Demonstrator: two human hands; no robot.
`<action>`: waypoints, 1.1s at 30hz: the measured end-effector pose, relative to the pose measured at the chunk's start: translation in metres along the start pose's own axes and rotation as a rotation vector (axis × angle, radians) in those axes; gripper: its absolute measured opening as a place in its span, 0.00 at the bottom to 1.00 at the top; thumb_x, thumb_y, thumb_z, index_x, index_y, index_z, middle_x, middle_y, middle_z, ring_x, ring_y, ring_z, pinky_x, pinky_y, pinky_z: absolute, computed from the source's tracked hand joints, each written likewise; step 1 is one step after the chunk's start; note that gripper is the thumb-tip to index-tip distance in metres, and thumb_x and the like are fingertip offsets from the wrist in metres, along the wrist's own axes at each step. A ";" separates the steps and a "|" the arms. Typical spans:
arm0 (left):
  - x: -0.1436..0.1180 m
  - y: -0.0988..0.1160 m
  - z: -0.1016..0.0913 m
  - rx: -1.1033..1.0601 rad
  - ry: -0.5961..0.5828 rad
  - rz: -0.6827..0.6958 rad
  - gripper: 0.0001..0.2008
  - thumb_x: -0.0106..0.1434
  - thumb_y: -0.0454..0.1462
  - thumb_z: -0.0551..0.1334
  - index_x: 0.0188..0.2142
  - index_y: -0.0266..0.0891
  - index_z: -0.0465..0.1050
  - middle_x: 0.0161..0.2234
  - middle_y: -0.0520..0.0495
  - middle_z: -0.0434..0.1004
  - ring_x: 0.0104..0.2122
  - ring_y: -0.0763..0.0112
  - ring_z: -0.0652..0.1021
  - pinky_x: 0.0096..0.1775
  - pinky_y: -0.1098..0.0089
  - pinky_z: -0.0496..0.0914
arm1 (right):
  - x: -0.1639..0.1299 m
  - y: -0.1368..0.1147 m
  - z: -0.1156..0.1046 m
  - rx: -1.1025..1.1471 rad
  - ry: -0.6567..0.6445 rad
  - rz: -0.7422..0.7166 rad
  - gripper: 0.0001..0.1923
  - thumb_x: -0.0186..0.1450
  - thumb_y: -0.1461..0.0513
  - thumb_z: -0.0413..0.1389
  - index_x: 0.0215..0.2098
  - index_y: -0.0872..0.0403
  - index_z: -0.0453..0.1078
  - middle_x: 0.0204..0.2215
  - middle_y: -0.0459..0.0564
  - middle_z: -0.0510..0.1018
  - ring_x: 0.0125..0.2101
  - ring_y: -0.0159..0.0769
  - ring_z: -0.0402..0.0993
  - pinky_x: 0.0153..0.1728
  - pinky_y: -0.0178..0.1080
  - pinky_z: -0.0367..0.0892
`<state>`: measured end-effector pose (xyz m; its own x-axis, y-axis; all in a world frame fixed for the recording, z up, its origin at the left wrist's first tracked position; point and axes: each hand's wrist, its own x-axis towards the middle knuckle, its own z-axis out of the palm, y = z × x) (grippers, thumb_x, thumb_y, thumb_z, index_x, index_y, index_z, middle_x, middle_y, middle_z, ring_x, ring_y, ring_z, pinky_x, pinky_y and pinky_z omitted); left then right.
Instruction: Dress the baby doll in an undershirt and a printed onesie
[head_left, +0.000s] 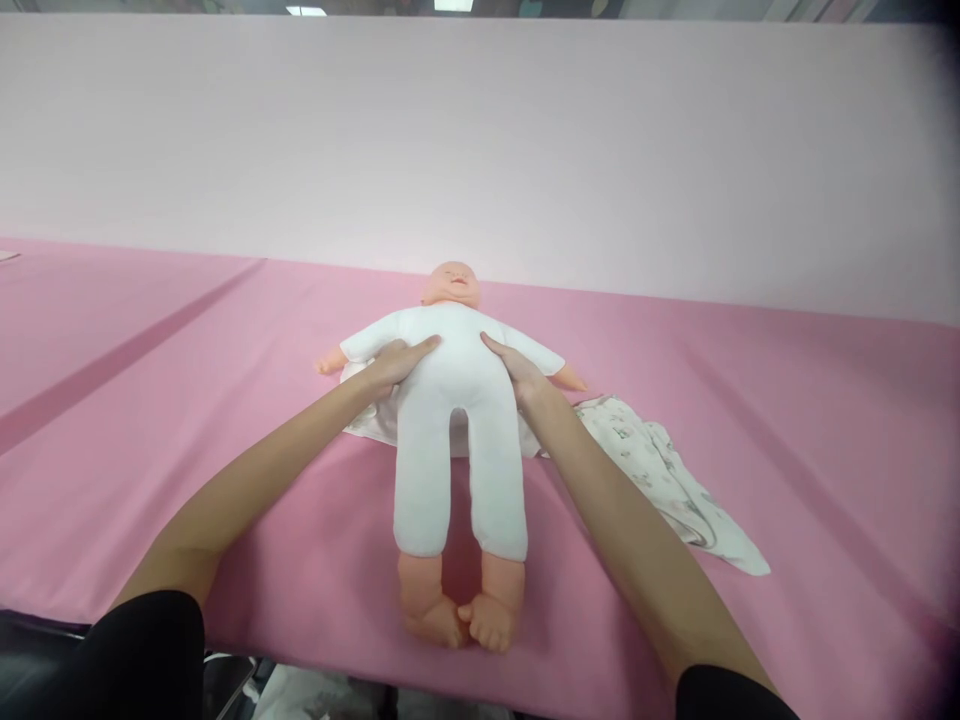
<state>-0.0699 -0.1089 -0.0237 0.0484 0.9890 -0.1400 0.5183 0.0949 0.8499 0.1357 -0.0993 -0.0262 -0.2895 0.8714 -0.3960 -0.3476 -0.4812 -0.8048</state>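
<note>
White plush covers the body of the baby doll (pixel 457 400), which lies on its back, head away from the person and bare peach feet toward them, on the pink tablecloth (pixel 787 400). The left hand (pixel 394 365) grips the doll's flank just under its arm, thumb lying across the chest and the other fingers tucked beneath and out of sight. The right hand (pixel 517 372) clasps the opposite flank in the same way, thumb on the chest, fingers hidden under the body. Under the fingers of both hands, touching the doll's back, lies a patterned white cloth (pixel 660 475); it shows beside the left hand's knuckles and spreads out well past the right wrist toward the near edge. Beyond the fingertips and the doll's head rises a pale pink backdrop (pixel 480 140).
</note>
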 end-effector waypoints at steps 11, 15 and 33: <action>0.003 -0.015 -0.009 0.031 -0.114 -0.059 0.47 0.53 0.69 0.52 0.60 0.38 0.61 0.62 0.37 0.63 0.58 0.51 0.69 0.50 0.63 0.67 | 0.007 0.012 0.003 -0.156 0.114 -0.030 0.19 0.69 0.51 0.53 0.46 0.58 0.71 0.34 0.56 0.81 0.35 0.39 0.78 0.39 0.39 0.75; 0.006 -0.013 -0.016 0.082 -0.135 -0.036 0.44 0.53 0.69 0.53 0.52 0.35 0.68 0.51 0.35 0.75 0.47 0.49 0.77 0.41 0.62 0.71 | 0.012 0.011 -0.003 -0.414 0.235 -0.104 0.24 0.64 0.45 0.57 0.40 0.59 0.70 0.31 0.56 0.79 0.31 0.41 0.77 0.33 0.39 0.73; 0.010 -0.017 -0.115 0.859 -0.223 -0.069 0.29 0.45 0.42 0.67 0.49 0.44 0.72 0.50 0.40 0.76 0.46 0.49 0.76 0.44 0.59 0.69 | 0.000 0.012 0.124 -1.691 0.023 -0.960 0.13 0.66 0.65 0.51 0.47 0.59 0.72 0.43 0.58 0.77 0.44 0.48 0.72 0.43 0.44 0.65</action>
<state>-0.1764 -0.0876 0.0187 0.1123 0.9306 -0.3483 0.9833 -0.0536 0.1739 0.0213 -0.1171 0.0187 -0.5411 0.7546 0.3711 0.7269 0.6416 -0.2447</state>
